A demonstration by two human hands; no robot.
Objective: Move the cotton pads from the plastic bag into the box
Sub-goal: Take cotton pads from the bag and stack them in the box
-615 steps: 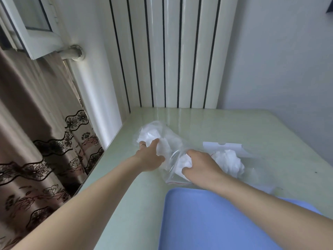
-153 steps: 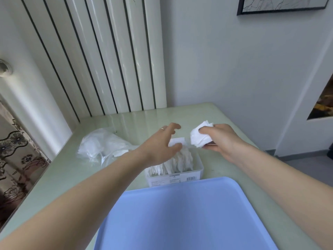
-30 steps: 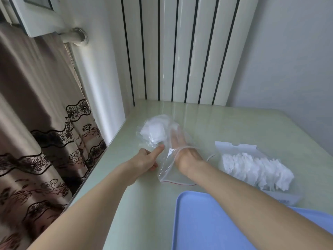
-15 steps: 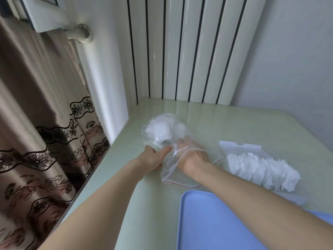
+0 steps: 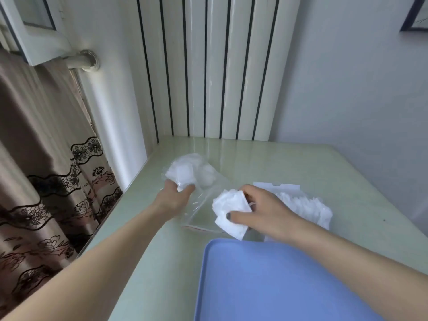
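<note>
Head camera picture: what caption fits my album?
Right hand lifts cotton pads from the plastic bag toward the box.

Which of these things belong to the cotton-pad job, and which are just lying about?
In the job:
plastic bag
cotton pads
box
left hand
right hand

Lying about:
blue tray
curtain
radiator
</note>
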